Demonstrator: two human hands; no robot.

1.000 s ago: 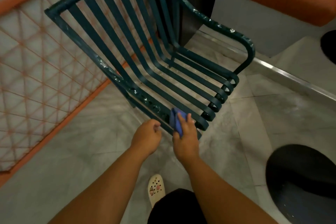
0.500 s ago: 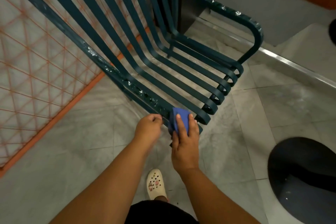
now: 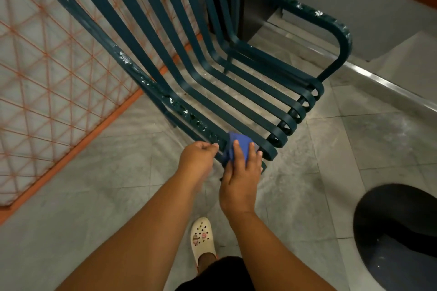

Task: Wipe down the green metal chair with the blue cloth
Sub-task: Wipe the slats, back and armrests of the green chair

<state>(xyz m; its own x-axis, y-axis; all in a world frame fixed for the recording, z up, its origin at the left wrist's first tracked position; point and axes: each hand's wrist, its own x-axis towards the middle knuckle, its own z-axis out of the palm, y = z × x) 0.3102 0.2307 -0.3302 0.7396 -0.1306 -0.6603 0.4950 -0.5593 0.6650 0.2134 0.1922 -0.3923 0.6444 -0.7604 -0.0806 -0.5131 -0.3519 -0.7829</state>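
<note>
The green metal chair with slatted seat and back fills the upper middle of the head view, tipped toward me, its paint chipped along the near armrest. The blue cloth lies folded over the front end of that near armrest. My right hand presses the cloth against the rail, fingers spread over it. Just left of the cloth, my left hand is closed around the same armrest rail.
An orange wire-mesh railing runs along the left. A dark round bin stands at the lower right. A metal floor strip and a step lie behind the chair. My foot in a white clog rests on the grey tiles.
The cloth has flattened over the armrest end, and my right hand has spread its fingers across it. My left hand keeps its grip. The view has shifted closer to the chair.
</note>
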